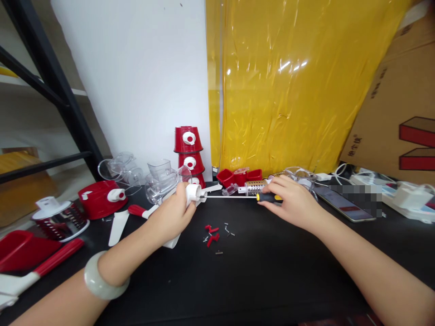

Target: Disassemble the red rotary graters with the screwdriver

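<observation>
My left hand is closed around a white plastic part with a round, tube-like end that faces right. In my right hand is a screwdriver with a black and yellow handle and a long thin shaft. The shaft lies level, and its tip reaches the round end of the white part; how far it goes in is hidden. Below, on the black table, lie small red plastic pieces and several small screws.
Red stacked bases stand at the back. Clear plastic housings, a red base and a grater drum are on the left. Behind my right hand lies a metal drum. A phone and power strip sit at right.
</observation>
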A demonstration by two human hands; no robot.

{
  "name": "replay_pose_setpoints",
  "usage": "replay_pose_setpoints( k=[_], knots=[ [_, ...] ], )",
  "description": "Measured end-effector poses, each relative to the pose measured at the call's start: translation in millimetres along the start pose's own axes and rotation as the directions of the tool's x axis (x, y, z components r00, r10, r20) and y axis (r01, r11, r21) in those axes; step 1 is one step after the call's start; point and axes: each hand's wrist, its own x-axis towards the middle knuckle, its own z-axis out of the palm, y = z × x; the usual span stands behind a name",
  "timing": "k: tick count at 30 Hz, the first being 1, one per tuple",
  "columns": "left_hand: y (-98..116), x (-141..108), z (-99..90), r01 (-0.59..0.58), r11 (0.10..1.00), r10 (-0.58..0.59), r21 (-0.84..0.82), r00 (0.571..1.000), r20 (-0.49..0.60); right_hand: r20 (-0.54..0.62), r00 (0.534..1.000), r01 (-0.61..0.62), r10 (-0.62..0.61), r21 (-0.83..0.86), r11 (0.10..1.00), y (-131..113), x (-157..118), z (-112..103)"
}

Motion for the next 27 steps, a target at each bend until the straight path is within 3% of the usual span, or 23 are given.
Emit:
replay_pose_setpoints(
  k=[4, 8, 15, 19, 27],
  knots=[
    [-1.2, 1.4, -2.8, 0.006, 1.000, -0.005, 0.005, 1.000, -0.017, 0.029, 0.999, 0.036, -0.040, 0.128, 0.991, 4.8, -0.2, 4.7],
    [-1.0, 2.3, -4.4, 0.040, 0.999, -0.040, -0.002, 0.999, -0.013, 0.064, 0.995, 0.068, -0.077, 0.137, 0.988, 6.9, 0.0, 8.7],
    [-3.0, 1.4, -1.0, -0.009, 1.000, 0.008, -0.021, 0.999, -0.043, 0.274, 0.954, -0.107, 0.124, -0.077, 0.991, -3.1, -0.5, 0.8],
    [-1.1, 0.8, -2.5, -0.011, 0.999, 0.010, -0.030, 0.999, -0.041, 0.258, 0.957, -0.129, 0.135, -0.043, 0.991, -8.5, 0.2, -3.2],
    [3.0, -0.5, -8.8, 0.031, 1.000, -0.031, -0.005, 0.999, -0.031, 0.191, 0.981, -0.017, 0.010, 0.034, 0.999, -3.2, 1.2, -2.5]
  ],
)
